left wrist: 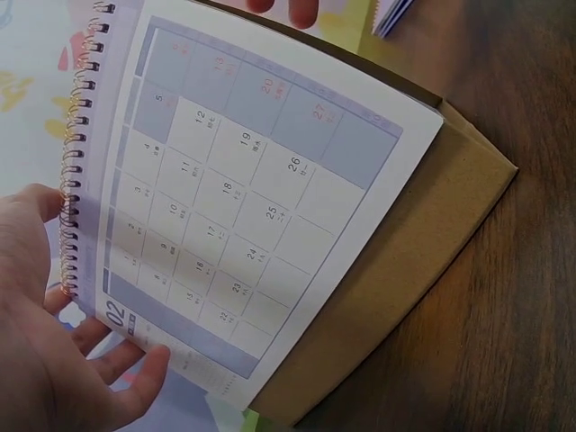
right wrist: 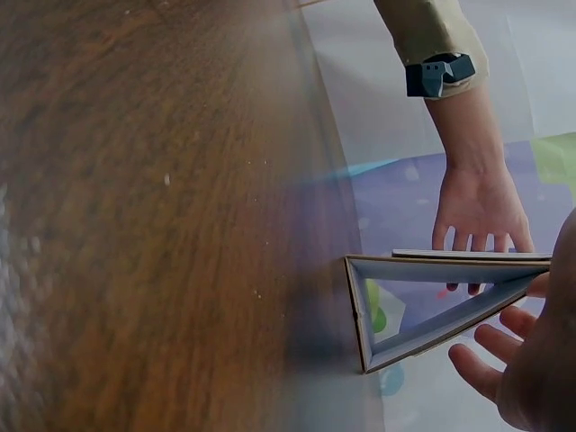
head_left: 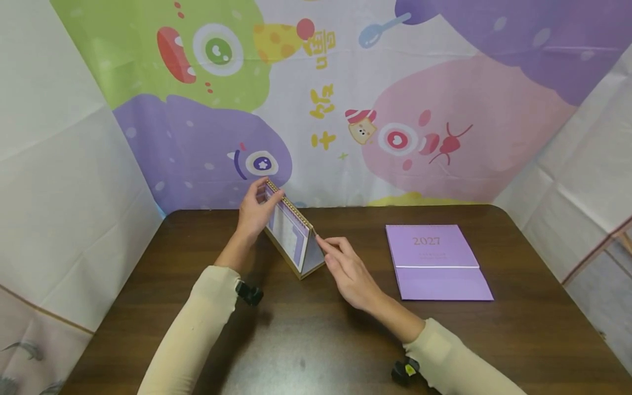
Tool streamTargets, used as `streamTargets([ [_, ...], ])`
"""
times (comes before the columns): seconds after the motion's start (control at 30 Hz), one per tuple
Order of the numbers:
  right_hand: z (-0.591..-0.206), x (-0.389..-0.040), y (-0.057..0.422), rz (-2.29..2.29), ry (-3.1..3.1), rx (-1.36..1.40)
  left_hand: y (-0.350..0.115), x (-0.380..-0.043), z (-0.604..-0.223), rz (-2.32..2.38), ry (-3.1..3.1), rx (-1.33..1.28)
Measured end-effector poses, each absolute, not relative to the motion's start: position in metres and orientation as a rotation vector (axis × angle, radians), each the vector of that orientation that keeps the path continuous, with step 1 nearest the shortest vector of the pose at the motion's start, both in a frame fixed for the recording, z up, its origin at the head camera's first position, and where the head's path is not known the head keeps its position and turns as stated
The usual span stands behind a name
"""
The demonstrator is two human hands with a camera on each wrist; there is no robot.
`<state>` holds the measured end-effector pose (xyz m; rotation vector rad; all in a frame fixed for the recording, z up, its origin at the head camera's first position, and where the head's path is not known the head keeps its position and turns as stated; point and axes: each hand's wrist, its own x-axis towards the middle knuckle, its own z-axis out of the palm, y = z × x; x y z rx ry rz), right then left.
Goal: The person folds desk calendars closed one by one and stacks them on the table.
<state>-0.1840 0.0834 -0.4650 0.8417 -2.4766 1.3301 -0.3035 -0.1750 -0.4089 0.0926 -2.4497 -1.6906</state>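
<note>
A desk calendar [head_left: 288,230] stands like a tent on the table, its gold spiral binding along the top ridge. Its "02" page [left wrist: 225,207] faces the left wrist camera, above a brown cardboard base [left wrist: 387,279]. My left hand [head_left: 254,211] grips the far end of the ridge, thumb by the rings and the other fingers round the far side. At the near end my right hand [head_left: 350,274] has a straight finger touching the top corner, with the other fingers loosely spread. The right wrist view shows the stand's hollow triangular end [right wrist: 355,315], with the left hand behind it.
A purple "2027" calendar or folder [head_left: 436,260] lies flat to the right on the dark wooden table [head_left: 306,340]. Behind the table hangs a cartoon-printed cloth [head_left: 340,181], and white cloth [head_left: 64,153] hangs at the sides.
</note>
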Motion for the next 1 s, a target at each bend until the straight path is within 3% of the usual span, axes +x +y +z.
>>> streamTargets([
  [1.0, -0.462, -0.1863, 0.0844, 1.391, -2.417, 0.808, -0.1777, -0.3059, -0.4111, -1.729, -2.441, 0.057],
])
